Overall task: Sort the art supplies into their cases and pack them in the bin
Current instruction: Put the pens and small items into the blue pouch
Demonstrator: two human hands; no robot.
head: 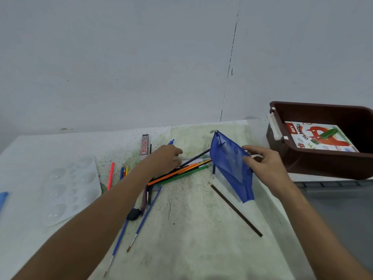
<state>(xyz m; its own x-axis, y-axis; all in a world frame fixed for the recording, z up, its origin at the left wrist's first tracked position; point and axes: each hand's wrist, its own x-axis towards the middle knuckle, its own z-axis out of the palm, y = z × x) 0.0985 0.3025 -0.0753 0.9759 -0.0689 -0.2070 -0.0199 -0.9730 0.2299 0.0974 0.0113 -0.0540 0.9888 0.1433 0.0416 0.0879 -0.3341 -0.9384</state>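
At centre frame the left hand [167,158] grips a bundle of coloured pencils [181,172] on the counter [191,229]; the right hand [262,160] pinches the blue mesh pouch [230,164] just right of them; the brown bin [323,158], upper right, holds an oil pastels box [321,137]; best to hold the mouth wide, align the tips, and slide them in together.

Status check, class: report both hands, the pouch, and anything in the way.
Left hand gripping pencil bundle. Right hand holding blue pouch up. Oil pastels box already in brown bin. Nothing blocking.
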